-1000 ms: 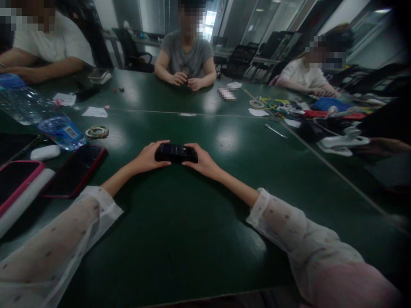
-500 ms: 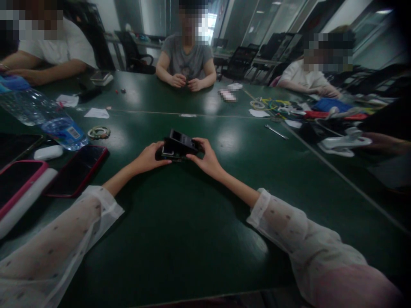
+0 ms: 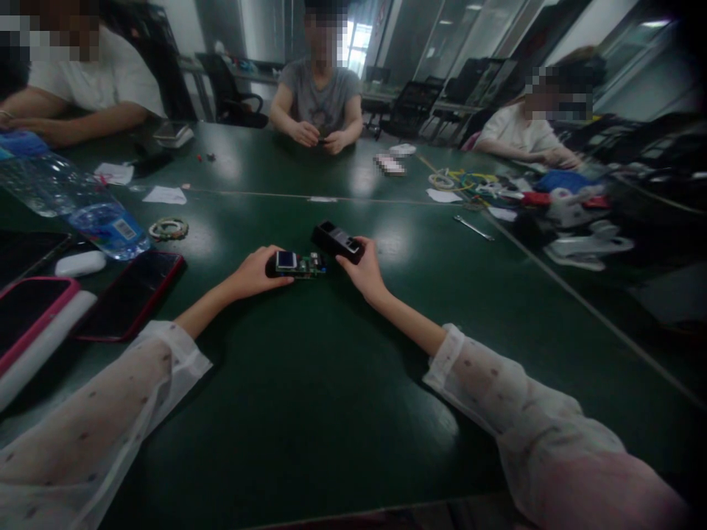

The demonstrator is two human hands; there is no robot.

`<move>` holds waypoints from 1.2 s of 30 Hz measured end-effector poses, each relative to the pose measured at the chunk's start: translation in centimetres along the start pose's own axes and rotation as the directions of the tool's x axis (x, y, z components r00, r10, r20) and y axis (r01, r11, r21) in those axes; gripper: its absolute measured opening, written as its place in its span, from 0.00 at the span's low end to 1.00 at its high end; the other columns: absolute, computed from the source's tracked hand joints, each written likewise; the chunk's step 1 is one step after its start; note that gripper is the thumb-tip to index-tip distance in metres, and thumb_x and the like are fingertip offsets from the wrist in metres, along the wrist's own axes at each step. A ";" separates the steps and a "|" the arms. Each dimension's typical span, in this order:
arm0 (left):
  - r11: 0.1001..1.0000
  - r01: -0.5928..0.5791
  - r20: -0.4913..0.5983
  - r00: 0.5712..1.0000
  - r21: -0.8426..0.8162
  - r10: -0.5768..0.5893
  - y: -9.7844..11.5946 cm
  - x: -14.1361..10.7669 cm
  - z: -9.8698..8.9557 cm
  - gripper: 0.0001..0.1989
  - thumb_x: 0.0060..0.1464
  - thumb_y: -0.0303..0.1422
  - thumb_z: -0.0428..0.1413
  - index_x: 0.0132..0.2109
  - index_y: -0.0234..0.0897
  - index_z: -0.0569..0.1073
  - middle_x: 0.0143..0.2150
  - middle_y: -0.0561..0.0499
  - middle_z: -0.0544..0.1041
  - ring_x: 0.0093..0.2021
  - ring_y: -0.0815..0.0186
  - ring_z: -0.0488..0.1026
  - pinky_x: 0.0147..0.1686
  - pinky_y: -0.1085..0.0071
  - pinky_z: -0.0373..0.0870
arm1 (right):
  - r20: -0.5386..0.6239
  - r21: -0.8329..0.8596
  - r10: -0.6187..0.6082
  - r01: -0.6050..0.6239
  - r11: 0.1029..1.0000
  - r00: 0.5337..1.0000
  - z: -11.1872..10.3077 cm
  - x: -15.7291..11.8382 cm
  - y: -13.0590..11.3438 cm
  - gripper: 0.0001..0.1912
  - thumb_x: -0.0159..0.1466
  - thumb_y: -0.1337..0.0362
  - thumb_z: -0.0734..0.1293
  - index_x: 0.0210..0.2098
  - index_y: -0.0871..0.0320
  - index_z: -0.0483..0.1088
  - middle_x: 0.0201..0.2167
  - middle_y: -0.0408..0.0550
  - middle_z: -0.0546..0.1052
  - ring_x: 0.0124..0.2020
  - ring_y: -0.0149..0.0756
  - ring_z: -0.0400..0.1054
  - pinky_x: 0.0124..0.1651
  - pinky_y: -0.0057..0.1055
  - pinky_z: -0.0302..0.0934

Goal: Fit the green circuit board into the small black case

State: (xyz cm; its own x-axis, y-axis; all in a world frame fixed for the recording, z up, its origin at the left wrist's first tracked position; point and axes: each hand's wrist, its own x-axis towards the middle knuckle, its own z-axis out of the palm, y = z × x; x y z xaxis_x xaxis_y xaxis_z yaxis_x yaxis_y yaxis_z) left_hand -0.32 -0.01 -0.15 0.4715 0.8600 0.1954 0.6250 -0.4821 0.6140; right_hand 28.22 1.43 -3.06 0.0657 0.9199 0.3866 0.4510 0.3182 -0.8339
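Observation:
Between the fingers and thumb of my left hand [image 3: 258, 274] is a small circuit board [image 3: 303, 265] with a square screen at its left end and green electronics showing. My right hand [image 3: 365, 271] grips a black plastic cover [image 3: 336, 239] with cut-out openings, tilted just beyond and to the right of the board. The cover and the board are apart, over the middle of the green table [image 3: 309, 383]. My fingers hide the outer ends of both parts.
To the left lie a water bottle [image 3: 107, 221], a red-edged phone [image 3: 135, 294], a white case [image 3: 80, 263] and bracelets [image 3: 169, 229]. A wrench [image 3: 473, 227] lies at right, near cables [image 3: 458, 179] and a white clamp [image 3: 588, 246]. Across the table sits a person in grey [image 3: 319, 96], with others either side.
My right hand has lifted the black cover off the circuit board and moved it away and to the right. The board's screen and electronics now show. My left hand stays nearly still.

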 end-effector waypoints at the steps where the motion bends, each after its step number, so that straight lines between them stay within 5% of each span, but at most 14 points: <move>1: 1.000 -0.001 0.000 1.000 0.002 0.001 -0.1 0.0 0.0 0.28 0.51 0.48 0.61 0.54 0.40 0.67 0.52 0.44 0.72 0.52 0.53 0.71 0.50 0.54 0.69 | 0.007 -0.018 -0.003 0.003 1.000 1.000 0.0 0.0 0.0 0.28 0.56 0.64 0.71 0.53 0.55 0.59 0.52 0.56 0.69 0.55 0.49 0.66 0.59 0.53 0.62; 12: 0.999 0.025 0.025 0.999 0.049 -0.026 0.3 0.0 -0.2 0.28 0.51 0.51 0.60 0.54 0.40 0.67 0.52 0.44 0.72 0.51 0.52 0.70 0.51 0.54 0.68 | 0.039 -0.200 -0.084 0.090 0.976 0.996 0.0 -0.1 0.2 0.30 0.55 0.64 0.71 0.55 0.55 0.58 0.54 0.56 0.66 0.58 0.52 0.61 0.60 0.56 0.59; 30: 0.996 0.012 0.011 1.000 0.086 -0.013 0.2 0.1 -0.1 0.26 0.52 0.52 0.59 0.49 0.39 0.69 0.46 0.45 0.72 0.46 0.54 0.70 0.45 0.57 0.69 | 0.023 -0.161 -0.131 0.134 0.978 0.991 0.2 0.0 0.2 0.25 0.57 0.64 0.71 0.53 0.54 0.62 0.51 0.55 0.66 0.55 0.52 0.62 0.60 0.59 0.58; 36: 0.997 -0.007 0.018 1.000 0.073 0.006 0.2 0.1 -0.1 0.24 0.52 0.51 0.59 0.48 0.39 0.70 0.46 0.45 0.72 0.47 0.54 0.70 0.45 0.57 0.69 | 0.017 -0.039 -0.218 0.218 0.975 0.976 -0.2 -1.0 -2.2 0.28 0.64 0.54 0.66 0.60 0.52 0.57 0.56 0.55 0.65 0.56 0.48 0.63 0.60 0.53 0.63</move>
State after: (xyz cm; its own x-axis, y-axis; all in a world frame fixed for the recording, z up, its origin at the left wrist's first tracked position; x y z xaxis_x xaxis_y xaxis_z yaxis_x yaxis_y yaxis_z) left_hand -0.24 0.05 0.09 0.4864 0.8539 0.1850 0.6654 -0.4993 0.5549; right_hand 27.38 -0.20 -1.49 -0.0490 0.8324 0.5520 0.4886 0.5020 -0.7136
